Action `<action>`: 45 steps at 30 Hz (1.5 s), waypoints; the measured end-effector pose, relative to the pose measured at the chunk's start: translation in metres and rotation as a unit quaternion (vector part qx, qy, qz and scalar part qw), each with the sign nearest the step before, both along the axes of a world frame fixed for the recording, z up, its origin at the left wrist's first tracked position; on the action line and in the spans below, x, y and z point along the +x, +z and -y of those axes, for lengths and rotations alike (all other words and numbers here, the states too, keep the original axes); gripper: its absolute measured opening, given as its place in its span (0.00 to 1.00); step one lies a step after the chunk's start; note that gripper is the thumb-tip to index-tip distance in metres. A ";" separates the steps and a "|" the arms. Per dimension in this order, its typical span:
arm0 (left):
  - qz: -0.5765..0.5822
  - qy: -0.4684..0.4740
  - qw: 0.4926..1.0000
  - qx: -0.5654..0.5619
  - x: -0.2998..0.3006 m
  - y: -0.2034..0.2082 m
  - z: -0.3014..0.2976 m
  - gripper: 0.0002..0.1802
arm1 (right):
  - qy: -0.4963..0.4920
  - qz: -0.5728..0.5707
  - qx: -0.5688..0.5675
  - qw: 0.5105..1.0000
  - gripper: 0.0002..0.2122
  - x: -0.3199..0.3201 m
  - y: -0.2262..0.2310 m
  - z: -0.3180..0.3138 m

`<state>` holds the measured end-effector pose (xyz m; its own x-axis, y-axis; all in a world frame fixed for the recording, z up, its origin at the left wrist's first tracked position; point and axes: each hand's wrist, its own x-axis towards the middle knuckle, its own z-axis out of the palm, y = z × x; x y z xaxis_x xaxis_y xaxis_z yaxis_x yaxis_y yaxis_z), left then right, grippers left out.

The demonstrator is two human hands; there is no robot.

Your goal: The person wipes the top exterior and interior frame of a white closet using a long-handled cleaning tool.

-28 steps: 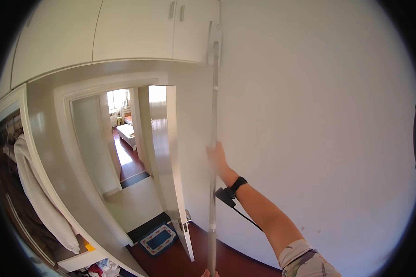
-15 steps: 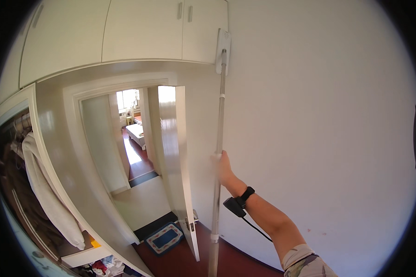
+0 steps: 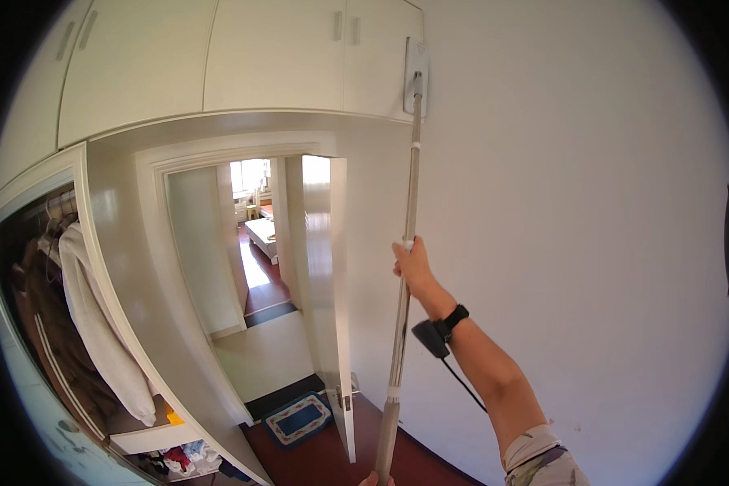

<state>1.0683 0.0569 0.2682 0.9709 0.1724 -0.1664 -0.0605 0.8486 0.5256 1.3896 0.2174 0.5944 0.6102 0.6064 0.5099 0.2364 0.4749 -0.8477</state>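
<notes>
A long-handled flat mop (image 3: 406,324) stands nearly upright before me, its metallic pole leaning slightly to the right at the top. Its white rectangular head (image 3: 410,91) is raised to the white wall, at the end of the upper cabinets; the exact contact cannot be made out. My right hand (image 3: 415,267) is closed around the pole about midway, with a black strap and small black device on the wrist. Only a little of my left hand (image 3: 370,480) shows at the lower edge, closed around the lower pole.
Cream upper cabinets (image 3: 275,57) run along the top left. Below, a white door (image 3: 342,324) stands ajar beside the pole, near a blue patterned mat (image 3: 298,419) on the red floor. An open wardrobe with hanging clothes (image 3: 105,316) is at left.
The whole view has shifted, so the room and mop appear farther right. My right hand sits higher in the picture on the pole. Part of my left hand has come into view below.
</notes>
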 end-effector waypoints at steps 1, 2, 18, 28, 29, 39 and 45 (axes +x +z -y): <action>0.009 -0.009 1.000 -0.002 0.002 0.005 -0.001 0.28 | 0.004 0.002 0.001 1.000 0.17 0.001 0.015 -0.001; 0.013 -0.005 1.000 -0.001 0.005 0.009 -0.006 0.28 | -0.007 0.000 -0.003 1.000 0.15 0.000 0.033 -0.002; 0.032 0.096 0.987 0.121 -0.050 -0.013 -0.012 0.29 | 0.078 -0.088 0.048 0.992 0.11 -0.081 0.002 -0.024; 0.047 0.077 0.991 0.100 0.008 0.084 -0.056 0.26 | 0.079 -0.010 0.138 0.987 0.13 -0.005 0.123 -0.054; 0.041 0.109 0.984 0.132 0.005 0.086 -0.056 0.26 | 0.040 -0.004 0.102 0.994 0.13 -0.019 0.128 -0.059; -0.155 0.124 0.972 0.123 -0.101 -0.005 0.016 0.27 | 0.024 -0.008 0.037 0.999 0.14 -0.124 -0.007 -0.017; -0.072 0.130 0.972 0.181 -0.057 0.072 0.005 0.24 | 0.079 -0.075 0.071 0.992 0.14 -0.058 0.073 -0.018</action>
<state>1.0113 0.0518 0.3400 0.8574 0.4820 -0.1801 -0.1521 0.5718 0.8062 1.3318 0.2355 0.6671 0.5883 0.6287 0.5085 0.0263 0.6136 -0.7892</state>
